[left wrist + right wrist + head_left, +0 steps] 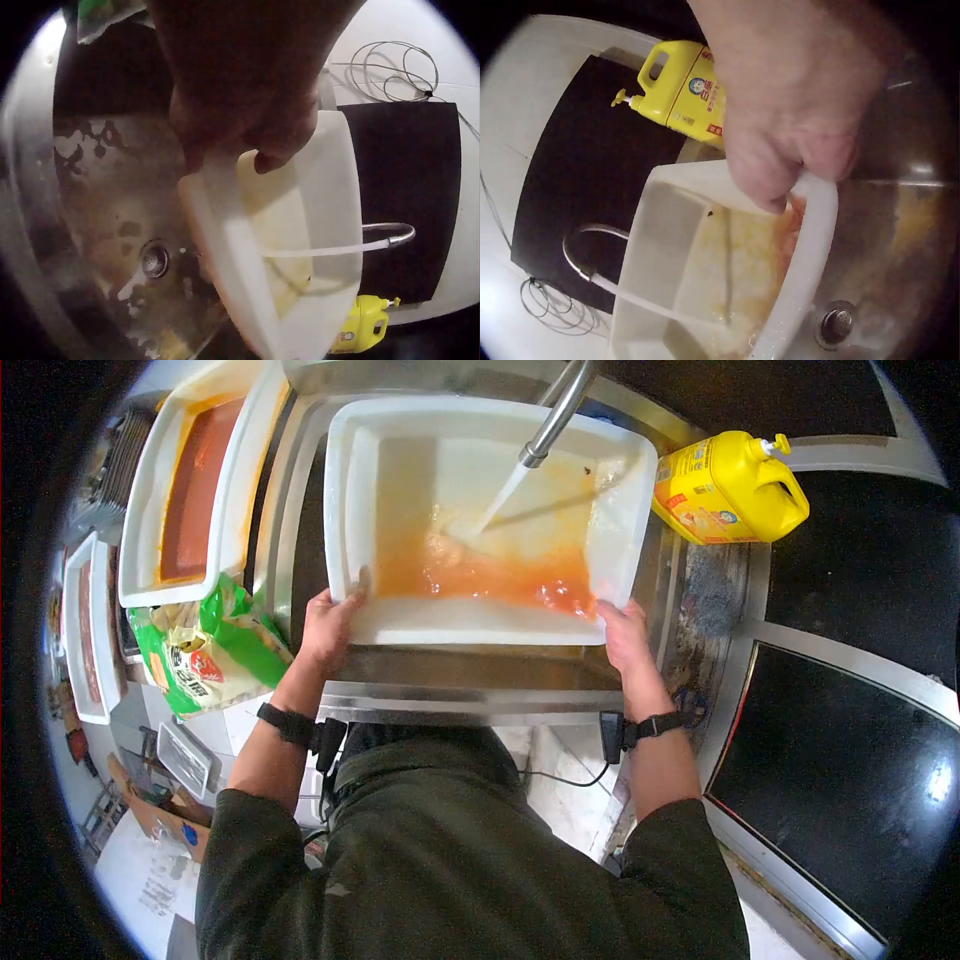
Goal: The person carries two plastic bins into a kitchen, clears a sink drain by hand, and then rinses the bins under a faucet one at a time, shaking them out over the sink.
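Note:
Both hands hold a white rectangular plastic tub (480, 632) by its near corners, over a metal sink. My left hand (328, 628) grips the near left corner, thumb over the rim. At the near right corner my right hand (625, 635) grips the rim, thumb inside. Water (503, 500) streams from a metal faucet (537, 452) into the tub. Orange-red liquid (540, 585) gathers along its near side, with paler yellowish water behind. In the right wrist view, fingers (761, 176) curl over the rim.
A yellow pump jug (725, 485) stands right of the sink. On the left are a white tub with red-orange residue (232, 510) and a green-and-white bag (205, 650). Below the held tub, the sink floor (97, 225) has a drain (155, 259).

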`<state>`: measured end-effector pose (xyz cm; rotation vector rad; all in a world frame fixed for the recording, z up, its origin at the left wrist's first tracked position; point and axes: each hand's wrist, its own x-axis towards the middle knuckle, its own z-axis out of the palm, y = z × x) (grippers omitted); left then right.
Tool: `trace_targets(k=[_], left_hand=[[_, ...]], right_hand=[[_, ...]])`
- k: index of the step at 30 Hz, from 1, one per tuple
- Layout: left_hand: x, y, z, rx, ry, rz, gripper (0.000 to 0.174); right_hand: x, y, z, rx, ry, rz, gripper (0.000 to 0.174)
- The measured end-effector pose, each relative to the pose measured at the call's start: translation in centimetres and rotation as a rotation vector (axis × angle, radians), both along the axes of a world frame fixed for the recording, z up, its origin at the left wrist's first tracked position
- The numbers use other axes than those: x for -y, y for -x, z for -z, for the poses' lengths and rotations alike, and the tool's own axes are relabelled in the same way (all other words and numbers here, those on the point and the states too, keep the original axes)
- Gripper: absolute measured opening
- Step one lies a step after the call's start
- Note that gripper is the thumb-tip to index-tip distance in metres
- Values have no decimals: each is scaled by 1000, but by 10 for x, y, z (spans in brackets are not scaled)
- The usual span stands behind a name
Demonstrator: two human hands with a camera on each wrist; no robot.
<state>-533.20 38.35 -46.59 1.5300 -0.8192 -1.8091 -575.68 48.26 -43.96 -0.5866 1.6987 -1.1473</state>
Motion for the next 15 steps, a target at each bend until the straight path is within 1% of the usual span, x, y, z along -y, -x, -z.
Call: trace_targets(k=[1, 3, 4, 5, 6, 7, 9, 10, 11, 13, 14, 15], left_hand=[[-1, 0, -4, -8, -14, -1, 20], [-6, 6, -7, 87, 108, 128, 19], [-9, 10, -5, 122, 95, 133, 19], [-11, 12, -4, 157, 81, 138, 19], [-9, 5, -7, 312, 95, 219, 20], [-10, 0, -17, 314, 98, 218, 20], [-15, -8, -46, 228, 26, 127, 21], [-14, -7, -62, 151, -15, 45, 22], [-18, -13, -59, 149, -7, 39, 22], [-25, -30, -48, 190, -1, 17, 21], [-27, -30, -56, 236, -2, 14, 19], [-26, -32, -64, 231, 5, 4, 19]], right_hand=[[0, 4, -2, 2, 4, 0, 29], [-1, 15, -12, 20, -48, -1, 30], [-5, 17, -9, 22, -44, -1, 30], [-12, 19, -2, 61, -93, 10, 31], [-19, 19, 6, 100, -141, 22, 33], [-24, 13, 11, 102, -137, 21, 33], [-27, -1, 16, 108, -181, -104, 38], [-17, -3, 10, 55, -247, -205, 41], [-7, -4, 3, 51, -239, -210, 41], [13, -10, -17, -224, -371, -460, 45], [27, -11, -29, -233, -364, -466, 45], [43, -11, -41, -538, -389, -592, 47]])
